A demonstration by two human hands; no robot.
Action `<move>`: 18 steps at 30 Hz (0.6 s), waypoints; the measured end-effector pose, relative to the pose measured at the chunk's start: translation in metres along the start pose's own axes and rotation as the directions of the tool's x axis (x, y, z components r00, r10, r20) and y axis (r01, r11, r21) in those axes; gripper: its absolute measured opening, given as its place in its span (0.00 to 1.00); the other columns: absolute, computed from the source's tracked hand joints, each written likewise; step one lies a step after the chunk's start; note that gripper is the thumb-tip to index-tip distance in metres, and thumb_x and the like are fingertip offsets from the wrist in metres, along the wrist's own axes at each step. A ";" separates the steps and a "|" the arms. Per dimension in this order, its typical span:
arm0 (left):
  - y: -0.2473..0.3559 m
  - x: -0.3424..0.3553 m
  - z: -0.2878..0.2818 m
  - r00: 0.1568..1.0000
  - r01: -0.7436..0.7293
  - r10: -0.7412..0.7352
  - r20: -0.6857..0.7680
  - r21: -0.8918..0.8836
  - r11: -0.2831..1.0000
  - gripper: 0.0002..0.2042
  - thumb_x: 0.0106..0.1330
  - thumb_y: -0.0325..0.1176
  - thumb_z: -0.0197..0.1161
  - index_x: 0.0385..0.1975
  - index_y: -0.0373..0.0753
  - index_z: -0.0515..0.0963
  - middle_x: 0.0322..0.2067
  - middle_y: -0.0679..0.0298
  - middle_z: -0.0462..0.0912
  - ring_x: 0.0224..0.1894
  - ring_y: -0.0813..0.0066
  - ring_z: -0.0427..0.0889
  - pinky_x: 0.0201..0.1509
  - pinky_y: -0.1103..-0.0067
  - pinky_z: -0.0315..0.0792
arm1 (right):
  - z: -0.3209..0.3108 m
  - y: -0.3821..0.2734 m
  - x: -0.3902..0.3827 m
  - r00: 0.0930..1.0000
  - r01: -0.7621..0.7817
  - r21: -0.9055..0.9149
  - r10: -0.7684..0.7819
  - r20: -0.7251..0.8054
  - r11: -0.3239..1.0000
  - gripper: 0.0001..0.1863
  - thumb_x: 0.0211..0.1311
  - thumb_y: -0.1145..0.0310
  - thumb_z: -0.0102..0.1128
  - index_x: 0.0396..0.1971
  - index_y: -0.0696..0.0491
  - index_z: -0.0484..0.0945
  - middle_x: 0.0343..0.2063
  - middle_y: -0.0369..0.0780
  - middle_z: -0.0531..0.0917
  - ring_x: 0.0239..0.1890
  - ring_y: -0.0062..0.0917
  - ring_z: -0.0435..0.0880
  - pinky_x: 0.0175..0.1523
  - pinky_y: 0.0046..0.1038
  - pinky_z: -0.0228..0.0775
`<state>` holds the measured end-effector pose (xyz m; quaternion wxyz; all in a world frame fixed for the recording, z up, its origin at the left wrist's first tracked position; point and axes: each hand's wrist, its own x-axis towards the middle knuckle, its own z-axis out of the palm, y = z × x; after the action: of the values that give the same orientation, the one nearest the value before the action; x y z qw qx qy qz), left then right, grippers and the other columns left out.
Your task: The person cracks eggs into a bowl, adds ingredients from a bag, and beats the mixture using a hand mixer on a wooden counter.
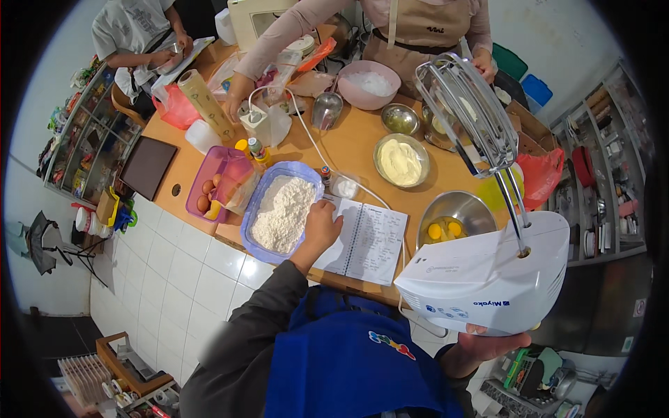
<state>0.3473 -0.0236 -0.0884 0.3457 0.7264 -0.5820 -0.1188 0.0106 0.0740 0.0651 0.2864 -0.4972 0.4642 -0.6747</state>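
My right hand holds up a white hand mixer, palm beneath its body. The two metal beaters point toward the far side. Loosely bent, my left hand is at the right rim of a lilac tub filled with flour; thumb and forefinger are a little apart, with nothing visible between them. Beside that hand lies an open spiral notebook with handwriting. Partly behind the mixer stands a metal bowl with cracked eggs.
Farther back are a bowl of pale cream, a pink bowl of white contents and a metal scoop. A white cord crosses the table. Eggs sit in a purple basket. Two other people work at the far side.
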 end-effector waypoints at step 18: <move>-0.006 -0.027 -0.028 0.996 0.060 -0.064 -0.068 -0.062 0.996 0.10 0.50 0.28 0.65 0.30 0.32 0.75 0.35 0.53 0.76 0.41 0.53 0.74 0.46 0.67 0.69 | 0.007 -0.002 0.001 0.997 -0.063 0.120 0.057 0.059 0.991 0.41 0.54 0.32 0.47 0.63 0.42 0.56 0.57 0.34 0.69 0.54 0.29 0.73 0.53 0.44 0.71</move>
<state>0.3597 0.0117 -0.0781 0.3837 0.7370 -0.5430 -0.1216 0.0173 0.0716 0.0678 0.3489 -0.4831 0.4290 -0.6789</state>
